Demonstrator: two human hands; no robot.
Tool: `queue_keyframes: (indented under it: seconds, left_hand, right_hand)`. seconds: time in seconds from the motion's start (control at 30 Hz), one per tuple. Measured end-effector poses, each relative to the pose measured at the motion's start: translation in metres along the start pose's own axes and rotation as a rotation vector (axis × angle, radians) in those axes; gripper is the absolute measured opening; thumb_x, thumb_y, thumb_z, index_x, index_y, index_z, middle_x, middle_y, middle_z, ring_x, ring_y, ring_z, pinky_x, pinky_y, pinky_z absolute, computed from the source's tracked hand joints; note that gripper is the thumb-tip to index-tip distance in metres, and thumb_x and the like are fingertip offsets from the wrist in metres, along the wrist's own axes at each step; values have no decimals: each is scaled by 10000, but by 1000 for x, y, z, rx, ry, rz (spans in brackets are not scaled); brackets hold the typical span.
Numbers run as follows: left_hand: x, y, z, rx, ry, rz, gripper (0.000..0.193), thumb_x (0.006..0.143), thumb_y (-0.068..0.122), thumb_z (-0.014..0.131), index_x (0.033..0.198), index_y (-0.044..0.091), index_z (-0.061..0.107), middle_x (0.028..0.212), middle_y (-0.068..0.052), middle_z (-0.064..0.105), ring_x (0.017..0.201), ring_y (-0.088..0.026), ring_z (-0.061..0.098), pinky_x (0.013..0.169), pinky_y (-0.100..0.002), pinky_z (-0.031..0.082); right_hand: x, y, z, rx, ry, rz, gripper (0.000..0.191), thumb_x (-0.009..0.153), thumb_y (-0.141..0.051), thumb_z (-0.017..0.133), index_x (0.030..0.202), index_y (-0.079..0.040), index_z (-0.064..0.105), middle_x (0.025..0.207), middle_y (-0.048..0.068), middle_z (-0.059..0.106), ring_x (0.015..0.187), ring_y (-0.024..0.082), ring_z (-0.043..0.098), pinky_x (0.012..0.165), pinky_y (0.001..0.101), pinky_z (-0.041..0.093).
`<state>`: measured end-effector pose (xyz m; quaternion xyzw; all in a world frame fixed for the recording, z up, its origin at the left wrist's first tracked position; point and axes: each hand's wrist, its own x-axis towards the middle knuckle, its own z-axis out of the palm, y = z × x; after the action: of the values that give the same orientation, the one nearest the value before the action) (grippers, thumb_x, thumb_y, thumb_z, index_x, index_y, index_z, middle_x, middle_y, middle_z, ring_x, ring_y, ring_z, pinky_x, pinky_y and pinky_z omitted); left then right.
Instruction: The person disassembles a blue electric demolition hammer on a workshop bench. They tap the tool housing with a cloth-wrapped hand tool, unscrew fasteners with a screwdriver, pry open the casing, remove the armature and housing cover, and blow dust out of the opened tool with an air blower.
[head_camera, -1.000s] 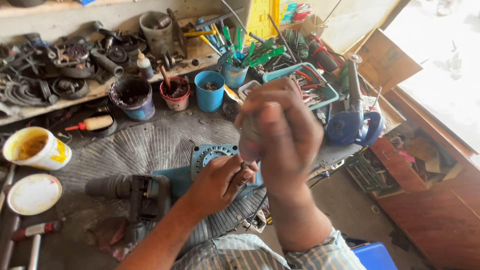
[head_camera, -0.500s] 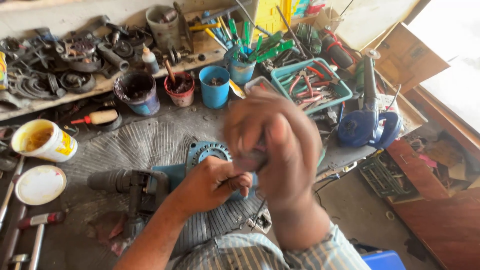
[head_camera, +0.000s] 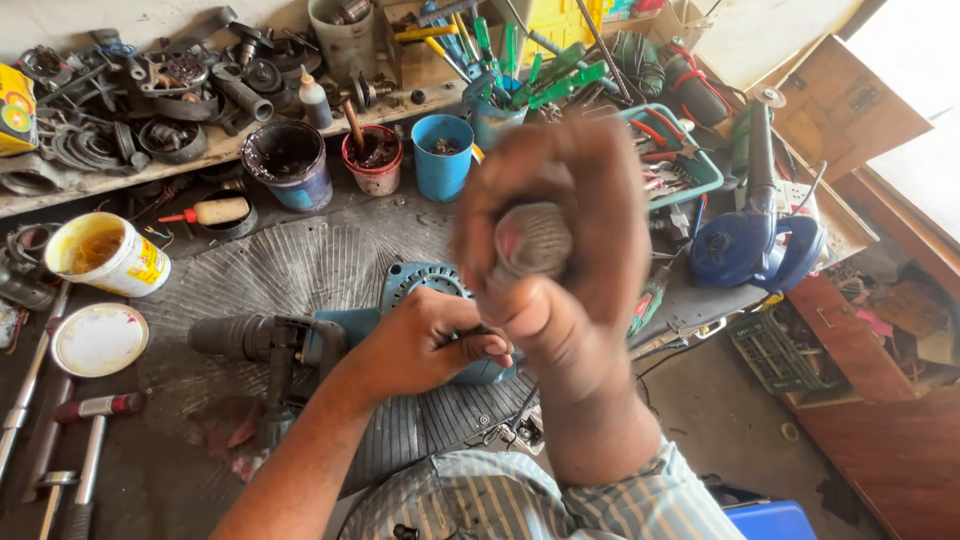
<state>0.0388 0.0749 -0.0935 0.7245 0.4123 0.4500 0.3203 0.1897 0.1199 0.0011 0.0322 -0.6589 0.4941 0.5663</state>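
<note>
Right hand (head_camera: 560, 250) grips grey cylinder (head_camera: 530, 240) (blurred); left hand (head_camera: 430, 340) steadies drill (head_camera: 300, 345)

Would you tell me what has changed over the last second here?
The right hand has come up closer to the camera, keeping its grip on a grey ribbed cylindrical part. The left hand stays on the teal power tool, unmoved on the bench.

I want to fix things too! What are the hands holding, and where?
The right hand grips a grey ribbed handle around its end; the left hand steadies the teal power tool.
</note>
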Motion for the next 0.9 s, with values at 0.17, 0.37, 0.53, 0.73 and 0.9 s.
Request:
queue_keyframes:
  seconds: [0.17, 0.37, 0.53, 0.73, 0.9]
  left_hand:
    - [-1, -6, -2, -43, 26, 48, 189, 872, 237, 810, 896, 54, 771, 801, -23, 781, 764, -114, 766, 732, -280, 607]
    - [-3, -13, 1, -421, 41, 10, 217, 969, 245, 683, 1092, 67, 694, 992, -20, 754, 854, -121, 766, 785, -293, 628]
    - [-5, -19, -1, -317, -8, 80, 222, 1030, 199, 628, 1125, 24, 727, 933, -62, 786, 900, -148, 772, 831, -305, 621]
    - [-9, -28, 1, -339, -3, 60, 209, 1033, 226, 658, 1030, 27, 723, 919, -65, 785, 899, -151, 783, 821, -313, 645]
    - [-11, -34, 5, -299, 19, 77, 207, 1003, 243, 693, 1047, 41, 709, 913, -51, 789, 875, -137, 781, 801, -305, 645]
  right_hand:
    - [37, 13, 1, 413, -99, 70, 412, 909, -290, 825, 1074, -87, 507, 905, 52, 520, 614, 140, 565, 536, 260, 535]
    - [33, 9, -1, 279, -139, 137, 529, 1047, -501, 564, 1177, 12, 555, 730, 93, 600, 579, 176, 561, 560, 317, 475]
    - [29, 17, -3, 758, -195, 165, 524, 1094, -526, 502, 1198, -12, 495, 662, 137, 556, 448, 133, 533, 436, 228, 477]
    - [23, 19, -4, 483, -213, 52, 447, 1106, -469, 544, 1120, -33, 448, 787, 218, 511, 460, 211, 498, 425, 286, 442]
    - [20, 15, -6, 557, -194, 115, 481, 1110, -459, 525, 1023, 14, 530, 757, 154, 575, 465, 153, 516, 430, 254, 454]
